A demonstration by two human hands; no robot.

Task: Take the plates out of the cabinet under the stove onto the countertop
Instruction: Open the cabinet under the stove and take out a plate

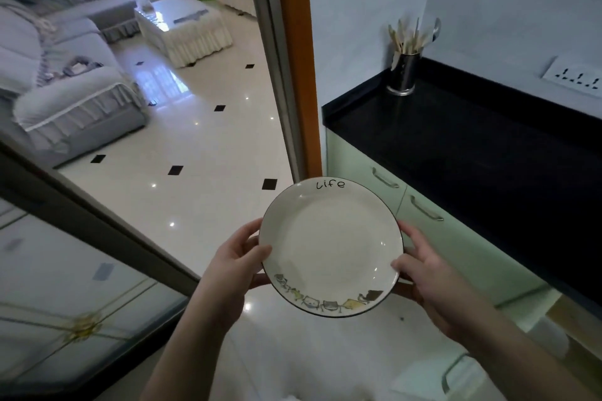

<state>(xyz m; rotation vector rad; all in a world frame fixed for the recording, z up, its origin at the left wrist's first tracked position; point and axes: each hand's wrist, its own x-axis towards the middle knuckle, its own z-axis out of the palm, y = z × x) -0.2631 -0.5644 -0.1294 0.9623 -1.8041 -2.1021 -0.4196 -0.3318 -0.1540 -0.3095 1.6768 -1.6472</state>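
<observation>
Both hands, the left hand [239, 257] and the right hand [415, 267], clasp opposite rims of the plate [330, 246], keeping it level for carrying to the dark surface [472, 146] beyond the right one.

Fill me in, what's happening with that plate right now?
A person holds a white plate level in the air with both hands, the left hand on its left rim and the right hand on its right rim. The plate is not yet on the black countertop, which lies to the right and carries a utensil holder at its far end.
</observation>
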